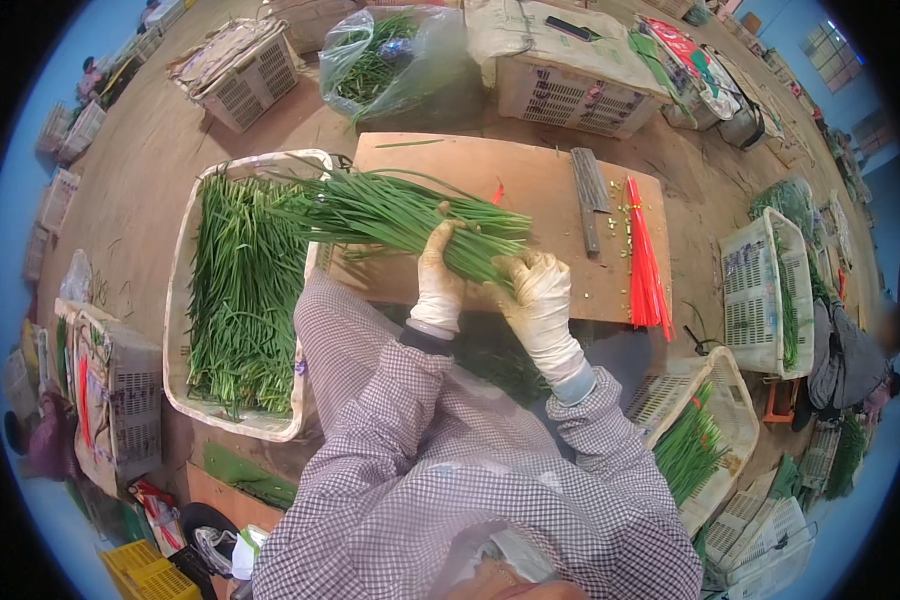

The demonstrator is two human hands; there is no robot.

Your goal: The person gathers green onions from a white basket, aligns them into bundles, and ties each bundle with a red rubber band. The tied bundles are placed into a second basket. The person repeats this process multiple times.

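My left hand (439, 274), in a stained white glove, holds a loose bunch of long green garlic chives (412, 221) over the wooden board (435, 154). The leaves trail left above the crate edge. At the stem ends, my gloved right hand (532, 289) has its fingers curled and pinching some stems; the exact grip is partly hidden. Behind this bunch lies more of the greens (506, 219), with a red tie (498, 193) showing beside it. A cleaver (589, 199) rests on the board's right side, next to a bundle of red plastic strips (643, 262).
At left stands a white crate (176, 330) full of chives. Another crate (742, 420) at lower right holds red-tied bunches. Beyond the board are a clear bag of greens (379, 67) and a covered crate (570, 97) with a phone (568, 28) on top. Stem bits dot the board.
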